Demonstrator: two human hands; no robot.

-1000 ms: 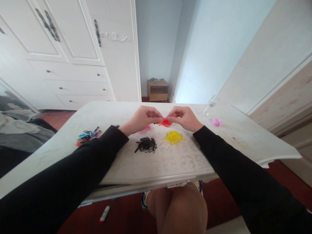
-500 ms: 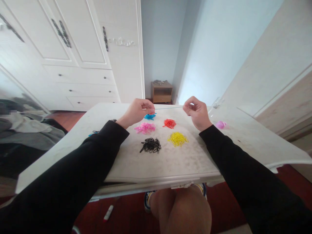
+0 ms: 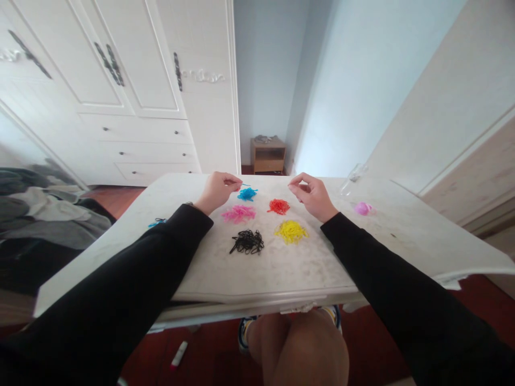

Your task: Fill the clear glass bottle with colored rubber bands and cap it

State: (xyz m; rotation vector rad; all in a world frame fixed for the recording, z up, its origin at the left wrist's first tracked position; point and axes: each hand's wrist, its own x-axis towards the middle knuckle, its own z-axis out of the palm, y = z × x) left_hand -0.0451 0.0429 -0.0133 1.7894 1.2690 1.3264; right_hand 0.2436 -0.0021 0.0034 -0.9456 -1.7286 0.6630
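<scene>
My left hand [image 3: 219,191] pinches a thin blue rubber band [image 3: 246,185], whose loose end sticks out past the fingertips above the small blue pile of rubber bands [image 3: 247,194]. Across from it, my right hand [image 3: 311,195] has thumb and forefinger drawn together, and nothing shows between them. The red pile [image 3: 279,206] lies just left of and below the right hand. Beneath the left hand is a pink pile [image 3: 238,214]. Nearer to me lie a black pile [image 3: 247,242] and a yellow pile [image 3: 291,232].
Right of my right hand sit a pink-purple object [image 3: 363,208] and a clear plastic container [image 3: 354,179]. Some blue and black bands [image 3: 156,222] lie beside my left sleeve. All rest on a white table [image 3: 281,276]. A white tube [image 3: 179,355] lies on the floor.
The band stretched between both hands has come away from my right hand and now hangs slack from my left. My hands have moved slightly apart and the view has shifted a little.
</scene>
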